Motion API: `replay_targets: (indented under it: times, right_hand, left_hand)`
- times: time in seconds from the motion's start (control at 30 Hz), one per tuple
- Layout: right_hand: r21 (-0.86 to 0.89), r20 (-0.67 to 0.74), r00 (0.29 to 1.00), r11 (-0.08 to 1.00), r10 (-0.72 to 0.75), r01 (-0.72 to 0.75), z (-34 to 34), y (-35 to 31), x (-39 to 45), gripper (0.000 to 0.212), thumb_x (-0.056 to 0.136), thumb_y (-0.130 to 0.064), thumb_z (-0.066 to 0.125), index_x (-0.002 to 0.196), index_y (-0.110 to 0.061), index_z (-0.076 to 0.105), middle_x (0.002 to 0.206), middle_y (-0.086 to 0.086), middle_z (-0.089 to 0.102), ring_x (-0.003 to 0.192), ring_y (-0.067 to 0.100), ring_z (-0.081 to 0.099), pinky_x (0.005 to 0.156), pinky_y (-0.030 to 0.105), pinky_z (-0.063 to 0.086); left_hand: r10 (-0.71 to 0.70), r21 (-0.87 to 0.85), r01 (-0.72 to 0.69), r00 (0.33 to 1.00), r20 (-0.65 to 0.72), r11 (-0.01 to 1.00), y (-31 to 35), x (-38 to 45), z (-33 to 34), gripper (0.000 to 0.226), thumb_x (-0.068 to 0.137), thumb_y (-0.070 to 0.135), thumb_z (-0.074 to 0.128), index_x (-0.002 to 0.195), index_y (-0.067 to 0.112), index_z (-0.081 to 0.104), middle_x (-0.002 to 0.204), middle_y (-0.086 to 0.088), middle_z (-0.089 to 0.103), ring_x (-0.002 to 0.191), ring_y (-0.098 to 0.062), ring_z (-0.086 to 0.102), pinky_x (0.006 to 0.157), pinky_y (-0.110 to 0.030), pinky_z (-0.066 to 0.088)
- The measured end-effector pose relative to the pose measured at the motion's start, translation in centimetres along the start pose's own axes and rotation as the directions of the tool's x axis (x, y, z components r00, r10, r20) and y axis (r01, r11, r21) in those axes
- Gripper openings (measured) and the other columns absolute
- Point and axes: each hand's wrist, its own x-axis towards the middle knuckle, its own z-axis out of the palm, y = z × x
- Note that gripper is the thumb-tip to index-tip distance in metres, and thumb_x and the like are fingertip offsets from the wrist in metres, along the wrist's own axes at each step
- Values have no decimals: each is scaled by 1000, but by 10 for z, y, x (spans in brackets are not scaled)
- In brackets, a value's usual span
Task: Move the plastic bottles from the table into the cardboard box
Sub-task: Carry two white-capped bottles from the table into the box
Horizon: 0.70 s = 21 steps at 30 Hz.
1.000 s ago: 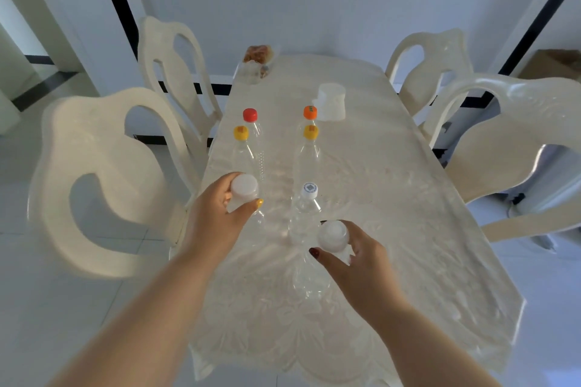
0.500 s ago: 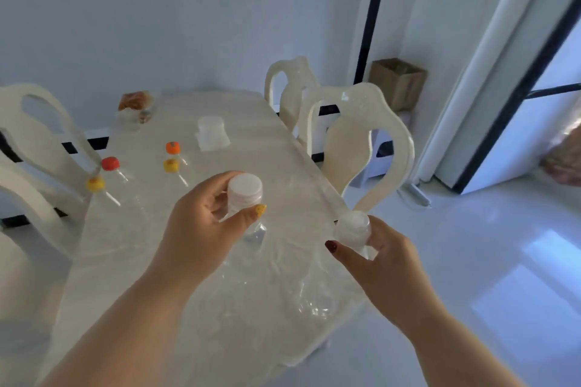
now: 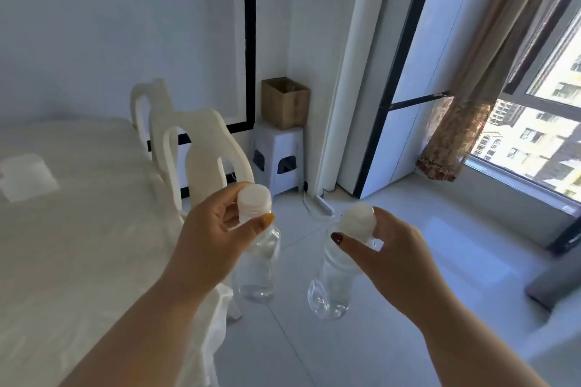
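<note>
My left hand [image 3: 210,242] grips a clear plastic bottle [image 3: 257,264] by its white cap, and the bottle hangs upright past the table's right edge. My right hand [image 3: 386,258] holds a second clear bottle [image 3: 330,289] by its neck, white cap on top, above the floor. An open brown cardboard box [image 3: 285,104] stands on a white stool [image 3: 278,157] in the corner, well beyond both hands. The table [image 3: 78,229] with its cream cloth fills the left side. The other bottles are out of view.
Two cream chairs [image 3: 201,154] stand along the table's right side, between me and the stool. A white container [image 3: 26,176] lies on the table. A cable [image 3: 311,207] trails on the tiled floor. A curtain [image 3: 471,104] and window are on the right.
The view has swung right, away from the table, toward the corner with the box. Both hands have lifted their bottles off the table and now carry them past its edge, over the floor.
</note>
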Motion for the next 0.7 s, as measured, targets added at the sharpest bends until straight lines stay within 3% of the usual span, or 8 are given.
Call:
replay_targets:
  times: [0.1,0.2,0.5,0.7]
  right_hand:
    - [-4,-31,999,1000,25,-26,-42,32,36,27,76,-46,73,100,-36,68,87,-16,72,83,2,65,68,24,46]
    - [-24,-60,998,999,31,-33,-68,57,77,26,77,-46,73,101,-37,68,89,-16,73,88,3,66,74,30,52]
    - [-58,-82,995,997,49,-54,-86,119,248,30,78,-46,73,103,-31,68,89,-13,70,87,8,65,75,35,54]
    - [-38,-42,999,999,28,-30,-80,143,394,32,78,-43,75,106,-31,67,90,-15,71,88,3,65,74,27,53]
  left_hand:
    - [16,-16,-15,999,41,1000,6,34,55,46,68,40,76,112,26,69,104,5,78,99,-6,72,86,-17,55]
    - [17,-29,-15,997,71,999,8,72,95,44,68,37,77,110,27,69,104,5,78,98,-3,72,84,-12,53]
    - [4,-36,-2,998,67,999,-25,225,177,36,67,38,74,102,39,66,98,25,76,92,3,72,78,-12,54]
    - [-50,-44,53,997,59,998,-70,359,214,32,78,12,79,102,32,70,94,18,78,88,-1,74,73,-10,52]
